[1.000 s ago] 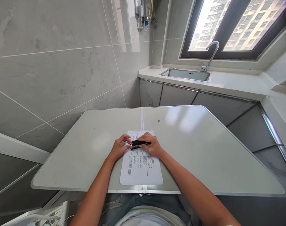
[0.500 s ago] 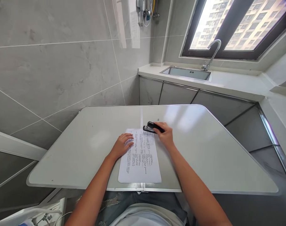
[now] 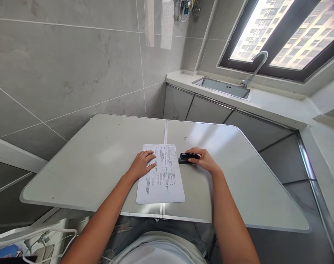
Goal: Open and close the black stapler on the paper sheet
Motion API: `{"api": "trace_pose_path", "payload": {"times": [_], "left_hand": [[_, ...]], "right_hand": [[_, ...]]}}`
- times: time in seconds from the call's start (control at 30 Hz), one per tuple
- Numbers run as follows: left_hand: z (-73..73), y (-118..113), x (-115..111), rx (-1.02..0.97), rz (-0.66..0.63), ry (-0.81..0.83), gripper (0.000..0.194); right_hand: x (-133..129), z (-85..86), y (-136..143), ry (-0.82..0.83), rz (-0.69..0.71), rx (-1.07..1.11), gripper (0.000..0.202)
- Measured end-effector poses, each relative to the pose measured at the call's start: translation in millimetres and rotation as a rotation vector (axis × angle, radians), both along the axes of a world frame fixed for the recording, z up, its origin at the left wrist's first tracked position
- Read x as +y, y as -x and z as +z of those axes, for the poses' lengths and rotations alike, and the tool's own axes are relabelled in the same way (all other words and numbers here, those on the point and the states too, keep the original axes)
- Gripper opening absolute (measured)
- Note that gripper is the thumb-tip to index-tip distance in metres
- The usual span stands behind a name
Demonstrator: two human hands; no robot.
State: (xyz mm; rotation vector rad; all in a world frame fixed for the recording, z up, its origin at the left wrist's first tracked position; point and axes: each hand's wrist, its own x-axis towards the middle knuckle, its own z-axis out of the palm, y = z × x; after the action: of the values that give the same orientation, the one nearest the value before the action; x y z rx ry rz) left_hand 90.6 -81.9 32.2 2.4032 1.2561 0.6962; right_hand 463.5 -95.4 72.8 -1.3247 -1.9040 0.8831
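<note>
A printed sheet of paper, possibly a stack, lies across the seam of the pale folding table. My left hand rests flat on its left side, fingers spread. At the paper's right edge, my right hand grips a black stapler. The stapler points left, its nose touching or very near the paper's edge; whether paper sits between its jaws I cannot make out. A few tiny dark marks or bits show on the table beyond the stapler.
Grey tiled wall rises behind the table on the left. A counter with a sink and a faucet runs along the right, under a window. White cables hang at lower left.
My right hand has moved the stapler from the paper's top edge to its right edge, turning it level. The left hand stays on the paper. The head view has tilted.
</note>
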Motion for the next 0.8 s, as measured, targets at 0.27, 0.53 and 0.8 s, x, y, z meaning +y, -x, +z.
{"api": "trace_pose_path", "payload": {"times": [0.27, 0.53, 0.8], "left_hand": [[-1.4, 1, 0, -0.047, -0.011, 0.023, 0.033], [-4.2, 2, 0, -0.053, -0.01, 0.023, 0.034], [-4.7, 2, 0, -0.093, -0.01, 0.027, 0.033]], "right_hand": [[-5, -14.8, 26, -0.263, 0.101, -0.135, 0.042], [-8, -17.0, 31, -0.315, 0.048, -0.215, 0.052], [-10, -16.3, 32, -0.289, 0.08, -0.227, 0.051]]}}
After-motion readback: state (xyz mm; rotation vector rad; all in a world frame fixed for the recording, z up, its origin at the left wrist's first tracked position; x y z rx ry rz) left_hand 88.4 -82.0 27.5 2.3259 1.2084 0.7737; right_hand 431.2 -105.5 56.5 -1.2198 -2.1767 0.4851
